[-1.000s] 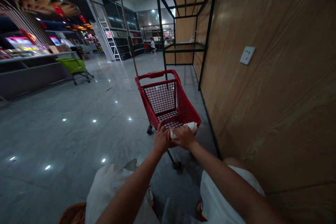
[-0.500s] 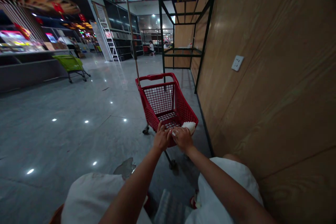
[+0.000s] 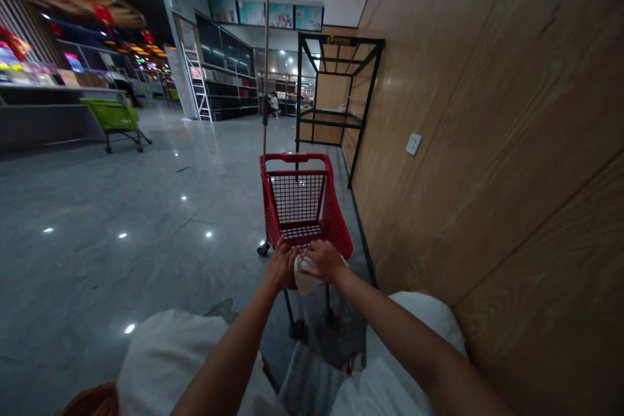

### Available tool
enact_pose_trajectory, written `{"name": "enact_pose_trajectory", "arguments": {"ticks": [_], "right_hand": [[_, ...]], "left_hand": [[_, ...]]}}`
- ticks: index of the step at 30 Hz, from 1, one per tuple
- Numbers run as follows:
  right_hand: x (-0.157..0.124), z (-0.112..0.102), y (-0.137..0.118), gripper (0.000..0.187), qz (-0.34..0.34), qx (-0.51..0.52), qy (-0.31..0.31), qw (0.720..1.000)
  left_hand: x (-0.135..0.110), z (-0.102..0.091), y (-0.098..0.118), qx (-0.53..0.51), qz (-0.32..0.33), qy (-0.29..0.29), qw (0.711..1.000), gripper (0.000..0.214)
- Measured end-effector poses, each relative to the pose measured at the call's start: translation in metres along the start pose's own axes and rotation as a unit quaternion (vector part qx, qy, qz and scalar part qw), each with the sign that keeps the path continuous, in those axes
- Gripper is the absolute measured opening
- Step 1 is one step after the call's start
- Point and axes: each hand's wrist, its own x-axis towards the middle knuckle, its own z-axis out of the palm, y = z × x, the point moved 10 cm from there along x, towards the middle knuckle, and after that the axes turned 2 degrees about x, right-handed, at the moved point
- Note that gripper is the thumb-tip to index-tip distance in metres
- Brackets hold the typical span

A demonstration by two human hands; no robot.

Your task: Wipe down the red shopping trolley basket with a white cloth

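Note:
A red plastic shopping cart (image 3: 337, 218) stands right in front of my knees, its mesh basket facing me. My left hand (image 3: 281, 266) grips the near rim of the basket, fingers curled over the edge. Beside it, my right hand (image 3: 324, 261) is closed over a white cloth (image 3: 305, 282), pressing it against the same rim. Part of the cloth hangs down the cart's near face; the rest is hidden under the fingers.
A wood-panelled wall (image 3: 439, 208) runs close along the right. Beyond the cart stand a dark metal rack (image 3: 363, 123) and a thin upright pole (image 3: 266, 78). A green cart (image 3: 112, 116) is at the left by a counter. Farther back, a person (image 3: 273, 104) crouches near shelves.
The cart has turned to face me more squarely. My hands have shifted left with it, and the white cloth has moved from the right corner to the middle of the near rim.

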Motion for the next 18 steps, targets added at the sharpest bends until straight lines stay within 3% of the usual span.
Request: {"name": "enact_pose_trajectory", "arguments": {"ticks": [4, 8, 12, 18], "right_hand": [[0.014, 0.021, -0.024, 0.057, -0.006, 0.033, -0.031, 0.999], [0.007, 0.039, -0.03, 0.048, 0.011, 0.043, -0.085, 0.995], [-0.004, 0.028, -0.007, 0.042, 0.033, 0.058, -0.075, 0.995], [-0.027, 0.016, 0.037, 0.034, 0.103, 0.02, -0.08, 0.991]], "left_hand": [[-0.009, -0.002, -0.015, -0.018, -0.025, 0.008, 0.999, 0.045], [-0.014, -0.001, -0.02, -0.029, -0.036, -0.007, 0.999, 0.044], [-0.016, 0.004, -0.012, -0.045, -0.015, -0.035, 0.998, 0.041], [-0.015, 0.011, -0.003, -0.065, -0.018, -0.014, 0.998, 0.053]]}}
